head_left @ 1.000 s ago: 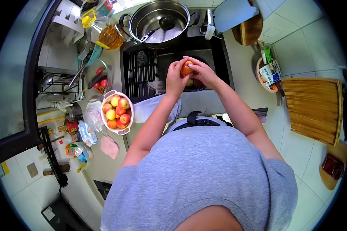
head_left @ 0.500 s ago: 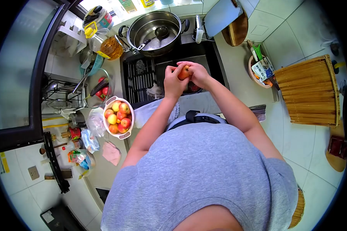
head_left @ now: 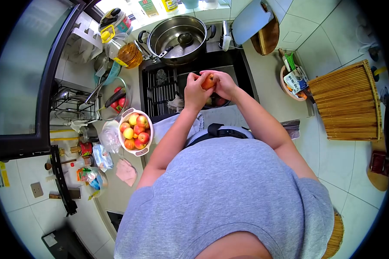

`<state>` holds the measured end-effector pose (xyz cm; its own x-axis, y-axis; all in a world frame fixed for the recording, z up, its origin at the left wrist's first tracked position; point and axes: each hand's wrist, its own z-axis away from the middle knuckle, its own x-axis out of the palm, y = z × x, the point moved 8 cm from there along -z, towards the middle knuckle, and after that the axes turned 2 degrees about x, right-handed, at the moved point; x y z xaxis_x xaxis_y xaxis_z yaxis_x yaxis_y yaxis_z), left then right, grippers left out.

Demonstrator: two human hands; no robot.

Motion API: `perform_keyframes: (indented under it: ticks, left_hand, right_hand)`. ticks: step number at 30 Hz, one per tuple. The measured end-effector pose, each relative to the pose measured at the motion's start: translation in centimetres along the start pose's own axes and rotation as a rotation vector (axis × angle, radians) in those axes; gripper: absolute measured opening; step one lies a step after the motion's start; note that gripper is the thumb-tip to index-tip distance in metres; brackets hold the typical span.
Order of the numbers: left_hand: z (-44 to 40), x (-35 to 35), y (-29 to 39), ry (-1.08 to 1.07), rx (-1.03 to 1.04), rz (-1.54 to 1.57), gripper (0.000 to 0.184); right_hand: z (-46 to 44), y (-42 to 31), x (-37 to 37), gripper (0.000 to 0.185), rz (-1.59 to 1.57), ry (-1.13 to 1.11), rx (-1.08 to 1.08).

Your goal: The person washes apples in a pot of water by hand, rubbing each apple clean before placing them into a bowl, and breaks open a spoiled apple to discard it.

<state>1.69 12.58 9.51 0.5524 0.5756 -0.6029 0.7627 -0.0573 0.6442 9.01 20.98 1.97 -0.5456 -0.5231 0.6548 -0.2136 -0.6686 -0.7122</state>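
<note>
ok so both hands are up over the black sink [head_left: 246,77] that's set into the tabletop [head_left: 268,88]; the left hand [head_left: 196,93] and the right hand [head_left: 225,85] share one reddish fruit [head_left: 208,82], fingers curled in from either side, so the grip is pinching that fruit between the two of them; some fingertips are tucked out of sight, can't tell exactly where those press; the fruit is over the basin, just right of the dark rack [head_left: 160,95] along the sink's left edge; under the hands there's more red fruit [head_left: 219,101] down in the sink, mostly blocked by the wrists; the big pot [head_left: 168,38] is at the sink's far edge with a ladle [head_left: 185,39] in it; over on the left stretch of tabletop, near its inner edge, a pale colander [head_left: 140,152] is piled with red and yellow apples [head_left: 136,131], well apart from the hands; a clear bowl [head_left: 127,88] with an eggplant [head_left: 116,98] and red produce is just behind it; oil bottle [head_left: 127,54] at the far left corner, blue board [head_left: 250,21] at the far right corner, utensil tub [head_left: 285,84] by the right edge; pink cloth [head_left: 126,172] nearer than the colander, by that same inner edge
</note>
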Motion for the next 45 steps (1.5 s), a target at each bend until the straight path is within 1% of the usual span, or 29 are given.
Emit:
perform_keyframes:
  ticks: [3,6,9,11,12,14,15,17,18,20,24,26,27,28,30,31,33,36,38,40,42,43,45]
  left_hand:
    - [0.0,0.1,-0.1,-0.021,0.02,-0.053,0.052]
    - [-0.1,0.1,0.0,-0.022,0.023,-0.054,0.051]
    - [-0.2,-0.1,0.3,-0.017,0.013,-0.03,0.052]
    - [-0.4,-0.2,1.1,-0.027,0.046,-0.026,0.052]
    - [-0.5,-0.1,1.1,-0.027,0.045,-0.026,0.052]
    - [-0.7,-0.3,0.9,0.0,0.038,0.01,0.051]
    - [-0.8,-0.3,0.9,0.0,0.036,0.01,0.051]
    - [-0.7,0.0,0.9,-0.011,0.042,0.015,0.052]
    - [-0.6,0.1,0.7,-0.015,0.039,0.015,0.052]
    - [-0.6,0.4,0.6,-0.029,0.038,-0.015,0.054]
    - [-0.6,0.4,1.1,-0.054,0.087,-0.059,0.054]
    - [-0.8,0.3,0.8,-0.044,0.077,-0.003,0.053]
    - [-0.9,0.3,0.9,-0.046,0.075,-0.003,0.053]
    - [-0.9,0.3,0.8,-0.041,0.06,0.02,0.053]
    - [-1.0,0.3,0.9,-0.04,0.044,0.043,0.053]
    - [-1.0,0.3,1.1,-0.048,0.059,0.027,0.053]
    - [-1.0,0.5,1.2,-0.057,0.074,0.012,0.053]
    - [-1.1,0.7,1.0,-0.053,0.083,-0.004,0.054]
    - [-1.1,0.8,0.0,-0.05,-0.03,0.1,0.057]
    - [-1.3,0.8,0.0,-0.062,-0.043,0.099,0.058]
    - [-1.3,0.7,0.7,-0.071,0.023,0.098,0.058]
    - [-1.3,0.7,0.7,-0.073,0.022,0.098,0.058]
    - [-1.4,0.7,1.2,-0.068,0.076,0.048,0.056]
  right_hand:
    - [-0.5,0.2,-0.3,0.035,0.003,-0.008,0.029]
    - [-1.0,0.3,-0.7,0.035,0.096,0.009,0.034]
    - [-1.0,0.1,-0.6,0.036,0.076,-0.053,0.025]
    - [-0.5,-0.5,-0.4,0.036,-0.031,-0.096,-0.001]
    - [-0.2,-0.9,-0.1,0.036,-0.031,-0.095,-0.001]
    - [0.7,-1.4,0.7,0.037,-0.136,-0.135,0.029]
    - [0.6,-1.5,0.6,0.037,-0.136,-0.134,0.03]
    - [0.3,-1.0,-0.2,0.038,-0.053,-0.056,0.1]
    - [0.1,-0.7,-0.5,0.038,-0.056,-0.054,0.102]
    - [-0.4,-0.8,-1.0,0.039,0.153,-0.057,0.054]
    - [0.2,-1.3,-1.0,0.04,0.157,-0.083,0.111]
    - [1.6,-2.5,0.6,0.044,0.089,-0.182,0.11]
    - [1.6,-2.7,0.8,0.05,0.04,-0.189,0.1]
    - [1.6,-2.6,1.0,0.05,0.039,-0.187,0.103]
    - [1.3,-2.6,0.7,0.06,0.159,-0.084,0.044]
    - [1.1,-2.4,0.1,0.06,0.157,-0.081,0.046]
    - [0.4,-2.5,-0.1,0.049,0.203,-0.151,0.021]
    - [0.8,-2.6,-0.1,0.046,0.147,-0.13,0.027]
    - [1.2,-2.9,0.2,0.045,0.129,-0.123,0.027]
    - [1.4,-3.1,0.4,0.044,0.11,-0.117,0.031]
    - [1.4,-3.2,0.1,0.04,0.23,-0.064,0.041]
    - [1.3,-3.3,0.1,0.04,0.228,-0.063,0.042]
    - [1.2,-3.4,-0.5,0.035,0.37,0.017,0.09]
